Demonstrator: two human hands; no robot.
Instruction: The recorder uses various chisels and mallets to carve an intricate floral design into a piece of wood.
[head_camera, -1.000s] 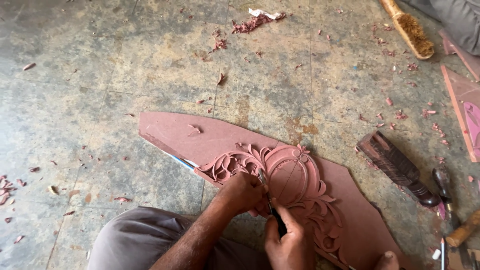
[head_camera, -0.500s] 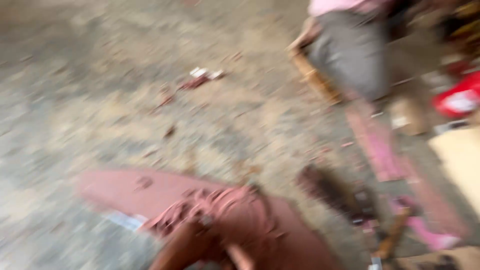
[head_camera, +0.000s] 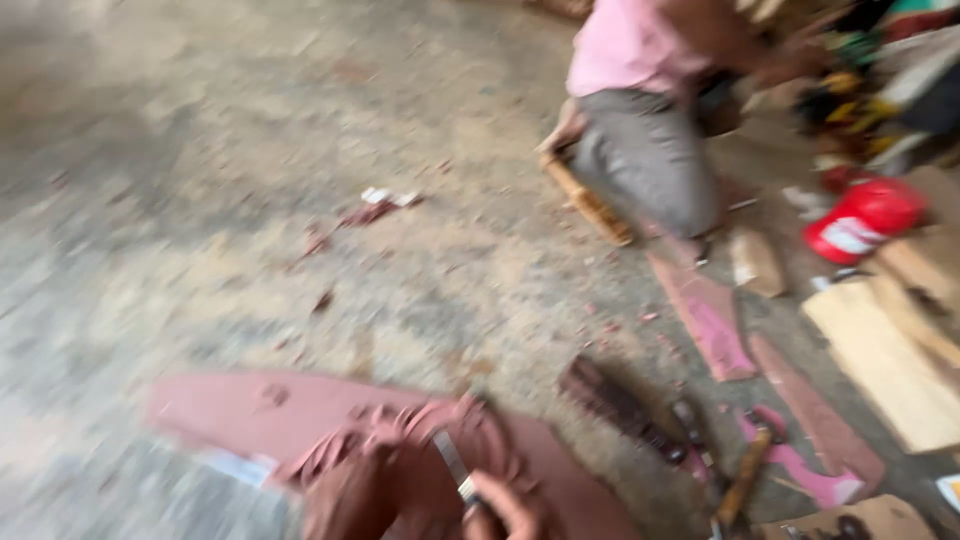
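Since a second ago the view has tilted up and away, so the carved reddish wood panel (head_camera: 300, 420) has slid to the near edge and a co-worker in a pink shirt (head_camera: 640, 110) now shows at the far right, crouched on the floor. Everything is blurred by the motion. At the near edge the right hand (head_camera: 500, 510) curls around a thin metal chisel (head_camera: 452, 465), whose blade points up and away over the carved scrollwork, probably so the tip can be steered along the relief. The left hand (head_camera: 345, 495) lies on the carving beside it, seemingly bracing the panel; whether its fingers are spread I cannot tell. The panel lies flat on the concrete floor (head_camera: 200, 200), which is strewn with reddish chips. To the right lie a dark brush-like block (head_camera: 615, 405), wooden-handled tools (head_camera: 745, 485), pink offcuts (head_camera: 705, 320), pale boards (head_camera: 890, 360) and a red container (head_camera: 865, 220).
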